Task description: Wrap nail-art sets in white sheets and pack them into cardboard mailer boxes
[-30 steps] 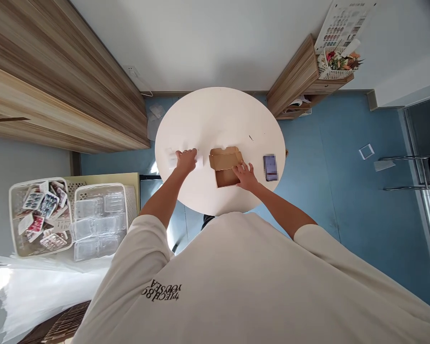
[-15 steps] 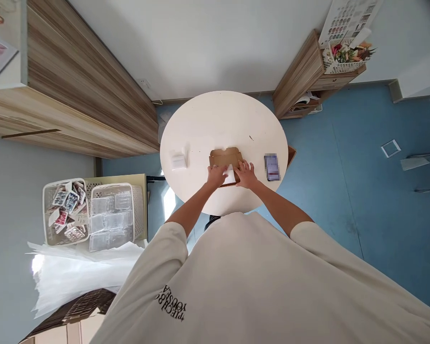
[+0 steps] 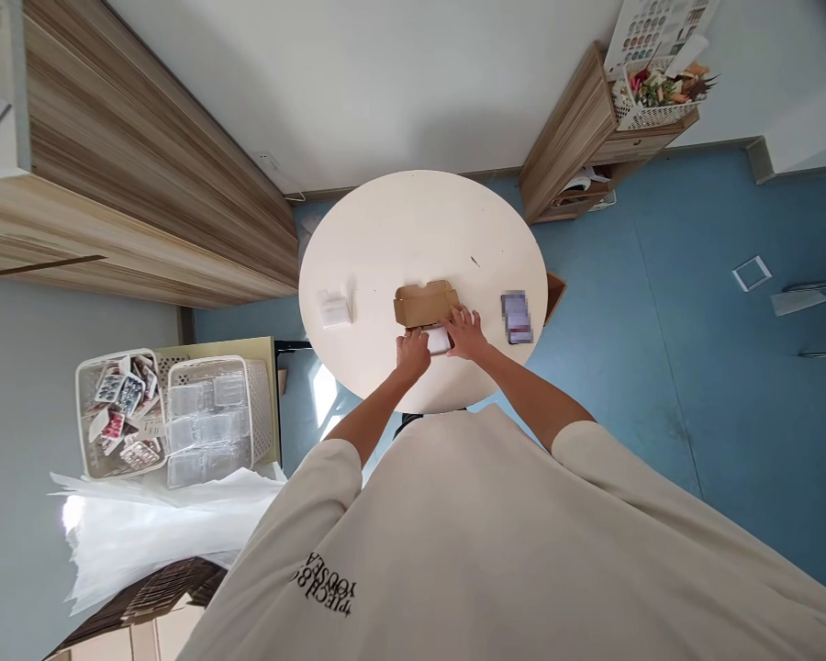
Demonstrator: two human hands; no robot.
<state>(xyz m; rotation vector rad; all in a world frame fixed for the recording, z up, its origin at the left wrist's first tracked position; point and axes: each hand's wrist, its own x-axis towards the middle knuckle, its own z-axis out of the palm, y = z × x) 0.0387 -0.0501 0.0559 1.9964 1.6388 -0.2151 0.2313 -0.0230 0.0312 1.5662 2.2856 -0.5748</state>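
Note:
A small brown cardboard box (image 3: 427,303) lies on the table, its lid flap folded back away from me. Inside it sits a flat white item (image 3: 439,341), partly covered by my hands; its kind does not show. My left hand (image 3: 413,352) is closed at the box's left side, fingers bent over the edge. My right hand (image 3: 466,332) grips the right side, with its fingers at the corner by the lid and the thumb near the white item.
The round white table (image 3: 419,220) carries a small white stack (image 3: 335,310) on the left and a phone (image 3: 518,318) on the right. Baskets of packets (image 3: 128,404) and clear cases (image 3: 210,422) stand at lower left. A wooden cabinet (image 3: 571,138) is beyond the table.
My left hand has drawn back from over the white item to the box's left edge, its fingers curling in. More of the white item shows. My right hand stays on the right side.

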